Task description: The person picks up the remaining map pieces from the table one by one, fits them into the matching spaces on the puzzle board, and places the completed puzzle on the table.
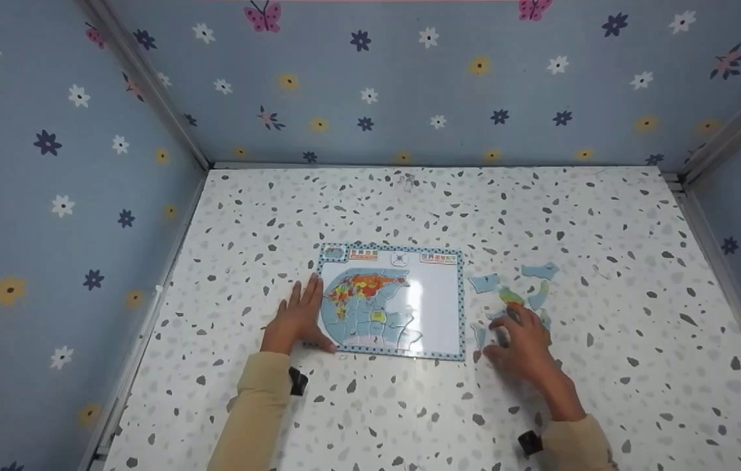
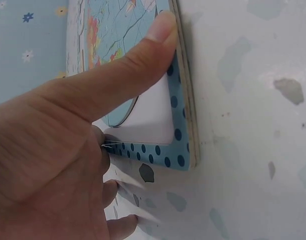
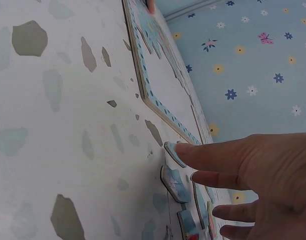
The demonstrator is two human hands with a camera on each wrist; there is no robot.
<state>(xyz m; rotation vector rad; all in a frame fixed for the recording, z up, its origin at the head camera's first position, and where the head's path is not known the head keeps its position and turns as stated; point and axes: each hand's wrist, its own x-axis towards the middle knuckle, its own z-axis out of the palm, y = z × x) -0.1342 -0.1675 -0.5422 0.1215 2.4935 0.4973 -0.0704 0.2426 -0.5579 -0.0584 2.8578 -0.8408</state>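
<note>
A world-map jigsaw board (image 1: 436, 307) with a blue dotted border lies on the table, its left part filled with joined map pieces (image 1: 362, 307) and its right part bare white. My left hand (image 1: 295, 320) rests at the board's left edge; in the left wrist view its thumb (image 2: 162, 30) lies straight on the border. My right hand (image 1: 526, 343) hovers over loose puzzle pieces right of the board, fingers apart and gently bent. In the right wrist view its thumb (image 3: 207, 156) is close to a blue piece (image 3: 173, 154); whether they touch I cannot tell.
More loose pieces lie about the right hand: a blue one (image 1: 485, 282) beside the board, another (image 1: 540, 271) farther back, a green-yellow one (image 1: 511, 296) near the fingertips. Flower-patterned panels (image 1: 370, 78) stand behind and at both sides of the speckled table (image 1: 370, 209).
</note>
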